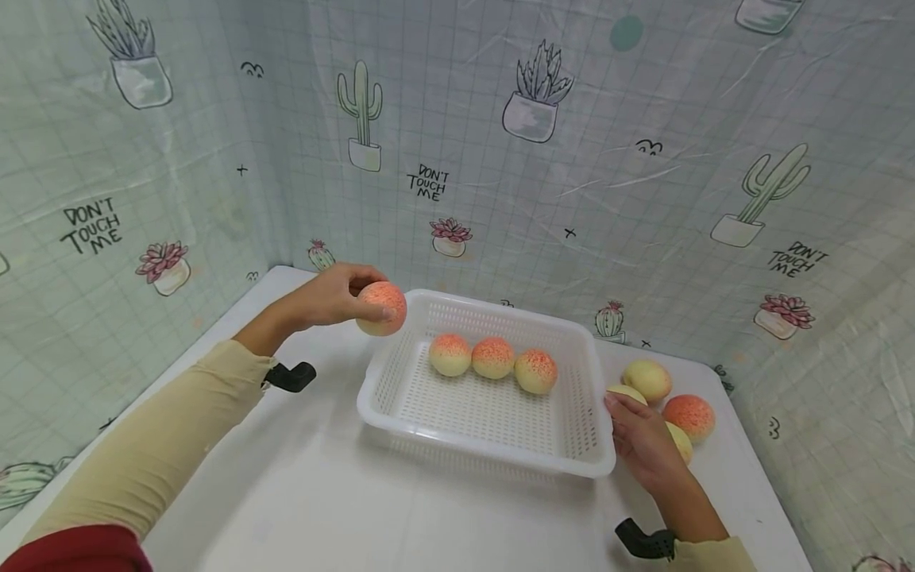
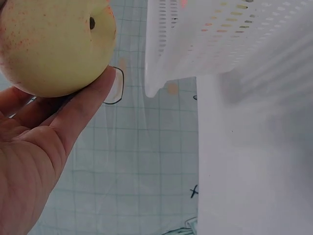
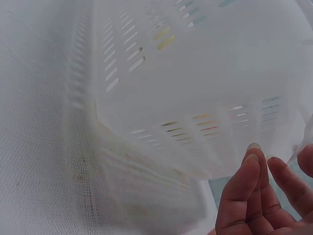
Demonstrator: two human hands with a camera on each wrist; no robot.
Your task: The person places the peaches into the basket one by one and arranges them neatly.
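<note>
The left hand (image 1: 332,295) is holding a red-and-yellow peach (image 1: 379,300) near the 10 o'clock corner of a white perforated basket (image 1: 493,451); its grip is clamping the fruit between thumb and fingers, which, as the left-wrist view is showing, are keeping it apart from the basket wall. The right hand (image 1: 646,449) is pinching the basket's rim between 3 and 4 o'clock. Inside, three peaches (image 1: 493,357) are lying in a row, toward 12 o'clock. Four outer fruits (image 1: 689,417) are clustering at 3 o'clock on the white worktop (image 1: 357,508), partly behind the right hand. A cactus-printed curtain (image 1: 286,119) is rising at 12 o'clock.
</note>
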